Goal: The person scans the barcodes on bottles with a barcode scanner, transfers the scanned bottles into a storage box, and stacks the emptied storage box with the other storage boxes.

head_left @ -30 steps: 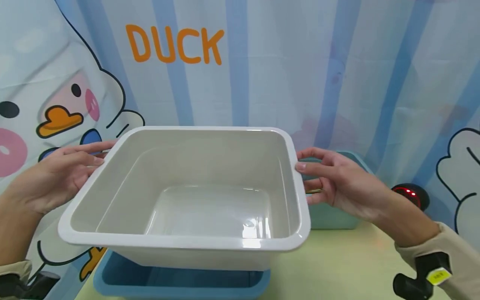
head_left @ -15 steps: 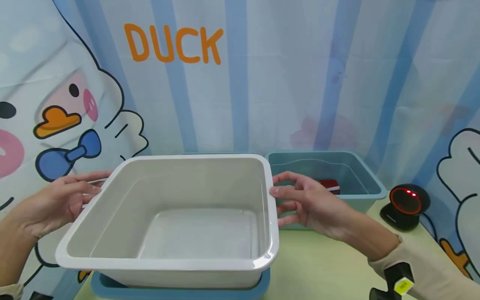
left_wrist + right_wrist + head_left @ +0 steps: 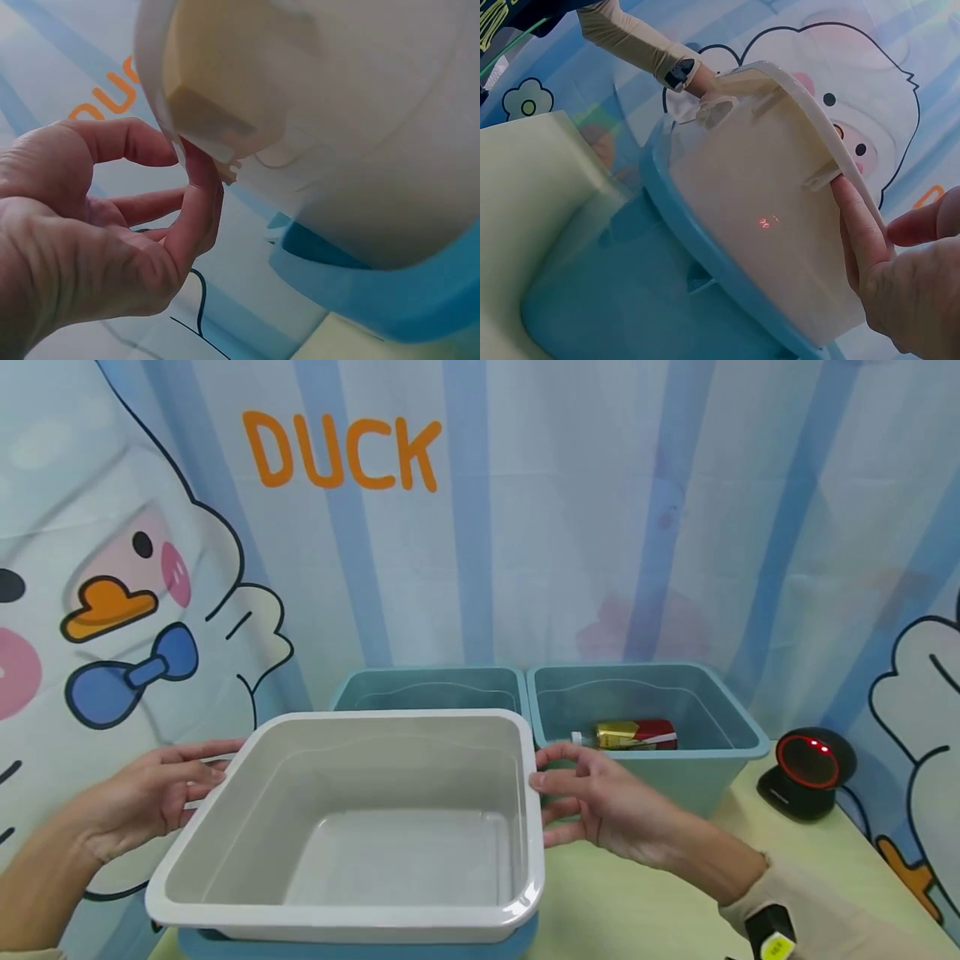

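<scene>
A white plastic basin (image 3: pixel 408 852) faces up in the middle of the head view, tilted toward me. My left hand (image 3: pixel 161 793) pinches its left rim, thumb on top and fingers beneath, as the left wrist view also shows of the left hand (image 3: pixel 112 225). On the opposite rim my right hand (image 3: pixel 600 802) grips the same way, its fingers spread along the outer wall. Directly under the basin stands a blue bin (image 3: pixel 352 948), mostly hidden from above. From the right wrist side, the basin's lower part reaches inside the blue bin's rim (image 3: pixel 720 259).
Two teal bins stand at the back, the left bin (image 3: pixel 427 689) partly behind the basin. A red and gold bottle (image 3: pixel 636 735) lies in the right bin (image 3: pixel 675 764). A black round device (image 3: pixel 808 772) with red lights sits on the pale table (image 3: pixel 645 902) at right. A duck-print curtain (image 3: pixel 540 510) hangs behind.
Both hands have lowered the white basin toward the blue bin and shifted it left, then slightly back right. The back teal bins and the bottle have come into view.
</scene>
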Motion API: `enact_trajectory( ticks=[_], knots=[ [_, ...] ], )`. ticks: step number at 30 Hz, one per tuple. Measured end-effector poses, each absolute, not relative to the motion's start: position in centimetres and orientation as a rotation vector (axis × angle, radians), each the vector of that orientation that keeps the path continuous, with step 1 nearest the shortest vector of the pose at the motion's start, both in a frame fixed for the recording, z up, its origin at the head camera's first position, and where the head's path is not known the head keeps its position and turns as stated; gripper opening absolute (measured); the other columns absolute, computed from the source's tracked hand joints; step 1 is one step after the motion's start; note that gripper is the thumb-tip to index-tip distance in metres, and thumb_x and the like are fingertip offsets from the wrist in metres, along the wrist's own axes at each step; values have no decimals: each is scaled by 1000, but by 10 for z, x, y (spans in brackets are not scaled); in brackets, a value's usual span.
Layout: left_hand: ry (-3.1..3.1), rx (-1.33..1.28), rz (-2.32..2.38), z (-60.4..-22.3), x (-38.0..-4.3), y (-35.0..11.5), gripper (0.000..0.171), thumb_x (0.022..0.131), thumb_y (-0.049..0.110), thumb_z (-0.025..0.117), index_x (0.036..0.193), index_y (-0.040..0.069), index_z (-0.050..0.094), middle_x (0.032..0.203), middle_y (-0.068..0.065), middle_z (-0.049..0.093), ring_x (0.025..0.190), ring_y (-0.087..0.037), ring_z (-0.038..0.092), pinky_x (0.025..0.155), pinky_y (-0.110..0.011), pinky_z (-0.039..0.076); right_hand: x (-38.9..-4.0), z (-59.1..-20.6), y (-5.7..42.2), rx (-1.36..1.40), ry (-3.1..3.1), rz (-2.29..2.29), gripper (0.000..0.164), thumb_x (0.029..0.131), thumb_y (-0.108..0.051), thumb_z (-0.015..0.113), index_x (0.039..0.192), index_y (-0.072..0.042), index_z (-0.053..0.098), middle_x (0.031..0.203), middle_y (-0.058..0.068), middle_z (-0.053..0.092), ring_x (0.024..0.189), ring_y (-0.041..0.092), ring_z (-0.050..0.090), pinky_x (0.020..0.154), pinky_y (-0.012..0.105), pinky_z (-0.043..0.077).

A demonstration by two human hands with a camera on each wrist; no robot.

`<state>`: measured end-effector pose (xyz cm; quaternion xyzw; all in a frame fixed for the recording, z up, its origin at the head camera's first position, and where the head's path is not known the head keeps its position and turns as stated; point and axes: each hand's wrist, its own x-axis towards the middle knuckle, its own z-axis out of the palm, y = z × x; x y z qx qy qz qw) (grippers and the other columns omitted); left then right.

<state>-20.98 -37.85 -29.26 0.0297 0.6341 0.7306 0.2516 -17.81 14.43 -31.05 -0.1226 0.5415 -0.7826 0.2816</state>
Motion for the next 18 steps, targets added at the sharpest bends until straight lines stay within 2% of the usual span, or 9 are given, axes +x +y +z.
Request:
enact_trajectory(
  ticks=[8, 18],
  knots=[
    [1722, 2, 1962, -306, -211, -376, 35, 109, 6, 50, 118, 30, 74, 120, -1, 74, 103, -25, 74, 94, -45, 55, -182, -328, 145, -314, 1374, -2097, 37, 105, -8, 61, 135, -3, 40, 111, 13, 70, 82, 22, 74, 76, 39, 62],
    [1753, -64, 1951, -315, -212, -371, 32, 107, 7, 53, 115, 32, 72, 118, 0, 74, 105, -26, 73, 95, -48, 55, -182, -341, 146, -331, 1358, -2106, 33, 105, -9, 60, 131, -3, 41, 110, 13, 70, 82, 20, 74, 77, 40, 61]
  ],
)
